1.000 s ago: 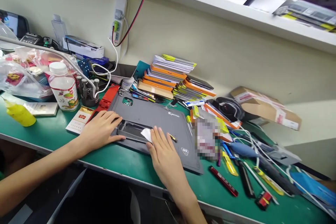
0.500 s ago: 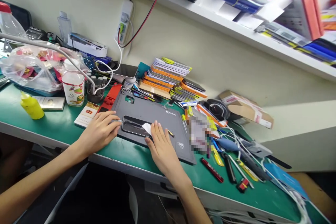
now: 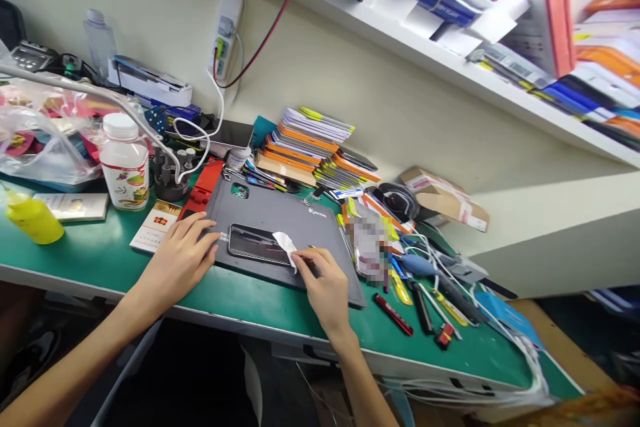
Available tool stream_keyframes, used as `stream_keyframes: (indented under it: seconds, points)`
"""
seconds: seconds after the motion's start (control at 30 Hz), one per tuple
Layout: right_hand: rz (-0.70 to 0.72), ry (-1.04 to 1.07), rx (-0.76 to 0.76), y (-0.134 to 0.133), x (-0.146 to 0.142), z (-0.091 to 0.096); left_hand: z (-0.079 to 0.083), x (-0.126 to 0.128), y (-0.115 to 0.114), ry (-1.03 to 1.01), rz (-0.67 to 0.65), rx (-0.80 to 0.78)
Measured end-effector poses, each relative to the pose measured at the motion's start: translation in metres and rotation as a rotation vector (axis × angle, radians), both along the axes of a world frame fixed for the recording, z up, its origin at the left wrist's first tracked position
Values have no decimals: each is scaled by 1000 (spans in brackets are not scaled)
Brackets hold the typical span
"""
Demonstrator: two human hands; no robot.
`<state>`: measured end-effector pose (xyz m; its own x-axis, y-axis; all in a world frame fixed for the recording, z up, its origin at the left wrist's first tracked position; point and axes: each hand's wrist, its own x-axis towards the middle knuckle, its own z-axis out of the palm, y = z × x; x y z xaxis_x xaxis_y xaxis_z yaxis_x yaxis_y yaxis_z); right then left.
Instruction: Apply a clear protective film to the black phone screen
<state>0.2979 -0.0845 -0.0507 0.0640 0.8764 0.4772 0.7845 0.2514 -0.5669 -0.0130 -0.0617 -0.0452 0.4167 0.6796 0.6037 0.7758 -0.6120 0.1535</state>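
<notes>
A black smartphone point(image 3: 250, 244) lies face up on a grey work mat point(image 3: 280, 210). Between thumb and fingertips, my right hand point(image 3: 325, 287) pinches a white wipe point(image 3: 285, 245), which stands partly raised over the phone's right end. My left hand point(image 3: 180, 255) is open, fingers spread and resting at the mat's left edge, apart from the phone. Just behind that hand lie a white and gold cigarette pack point(image 3: 157, 225) and a red folded holder point(image 3: 204, 188).
A white bottle point(image 3: 125, 163), a yellow squeeze bottle point(image 3: 35, 217) and a screwdriver stand point(image 3: 173, 173) occupy the left. Stacked thin boxes point(image 3: 300, 147) sit behind the mat. Tools, white cables point(image 3: 525, 353) and a red pen-like tool point(image 3: 393, 315) lie to the right.
My right hand has gone from lying flat over the wipe to pinching and lifting it at the phone's right end. The left hand stays beside the mat. The view has shifted slightly.
</notes>
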Motion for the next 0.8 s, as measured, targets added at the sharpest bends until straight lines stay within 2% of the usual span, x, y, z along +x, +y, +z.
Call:
stream_keyframes:
  seconds: [0.2,0.3,0.43,0.6,0.8]
  points:
    - [-7,17,33,10,0,11,0,-4,6,21,-45,62]
    - [20,15,10,17,1,10,-4,-6,11,34,-66,81]
    - [-20,92,61,20,3,5,-8,-9,16,31,-56,53]
    - [-5,216,118,6,0,11,-5,-9,18,11,-70,23]
    - [125,371,65,-20,-29,15,6,-5,12,1,-164,68]
